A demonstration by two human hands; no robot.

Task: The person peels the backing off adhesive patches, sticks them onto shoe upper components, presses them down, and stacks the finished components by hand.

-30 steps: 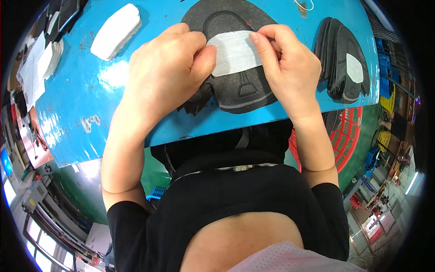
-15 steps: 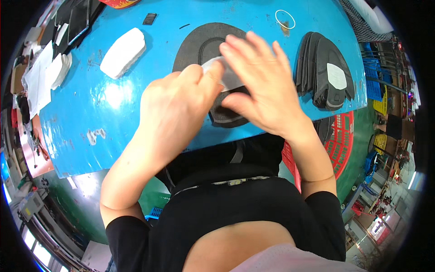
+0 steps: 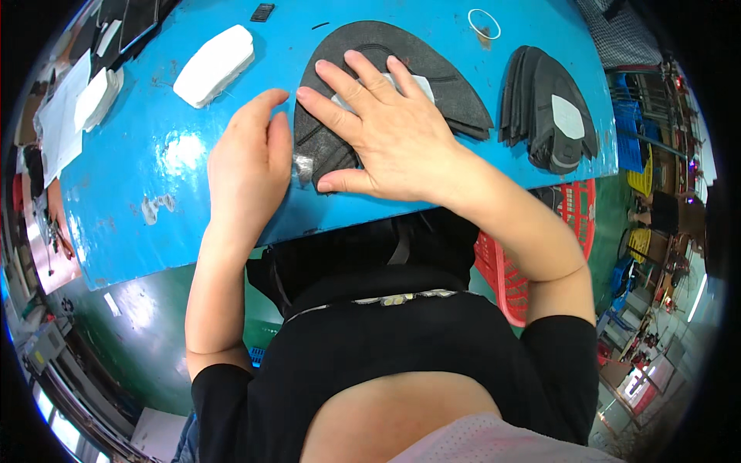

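Observation:
My right hand (image 3: 390, 135) lies flat with fingers spread on a dark grey, curved shoe-upper piece (image 3: 451, 85). Under those fingers, part of a pale patch (image 3: 424, 86) shows; the rest is covered. Just left of the piece hovers my left hand (image 3: 251, 158), index finger and thumb apart, nothing visible between them; its other fingers are mostly hidden. A stack of white patches (image 3: 214, 68) lies beyond that hand. To the right sits a stack of similar dark upper pieces (image 3: 529, 100), the top one bearing a white patch (image 3: 567, 116).
The blue table (image 3: 116, 224) ends close to my waist. A red plastic basket (image 3: 502, 278) stands below its right edge. At the far side are a white ring (image 3: 485, 25) and a small black piece (image 3: 262, 12). Another white stack (image 3: 99, 99) lies at left.
My left hand has drawn back leftward from the pale patch. My right hand has come down flat over patch and upper piece, which now show nearer the frame's top.

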